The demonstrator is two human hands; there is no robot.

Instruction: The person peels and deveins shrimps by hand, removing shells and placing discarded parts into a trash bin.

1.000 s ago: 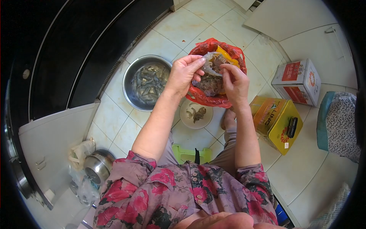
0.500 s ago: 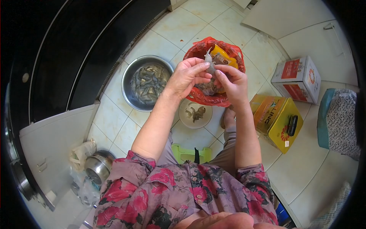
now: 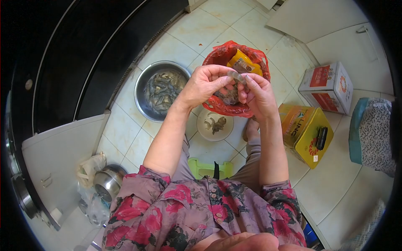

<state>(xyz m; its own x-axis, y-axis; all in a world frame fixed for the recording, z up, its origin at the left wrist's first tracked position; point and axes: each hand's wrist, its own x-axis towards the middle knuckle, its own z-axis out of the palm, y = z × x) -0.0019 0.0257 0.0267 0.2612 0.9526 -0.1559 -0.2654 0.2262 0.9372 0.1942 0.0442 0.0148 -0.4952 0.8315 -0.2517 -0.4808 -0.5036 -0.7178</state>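
Observation:
A small grey shrimp (image 3: 237,77) is pinched between both hands, above a bin lined with a red plastic bag (image 3: 259,58). My left hand (image 3: 204,85) grips one end with thumb and forefinger. At the other end, my right hand (image 3: 260,93) has its fingertips closed on the shrimp, partly covering it. Below the hands, a white bowl (image 3: 203,131) contains several shrimp pieces (image 3: 216,124). To the left stands a metal basin (image 3: 140,106) with many whole shrimp (image 3: 163,91) in liquid.
Inside the bin are a yellow packet (image 3: 243,63) and scraps. A yellow tin box (image 3: 307,134) and a white-and-red carton (image 3: 328,85) stand on the right. A green stool (image 3: 209,168) is under me. Metal pots (image 3: 108,184) and plastic bags lie at lower left.
The shrimp has turned from pointing upward to lying crosswise between my fingertips. Its legs and pointed end no longer show. My right hand has turned and shifted slightly right.

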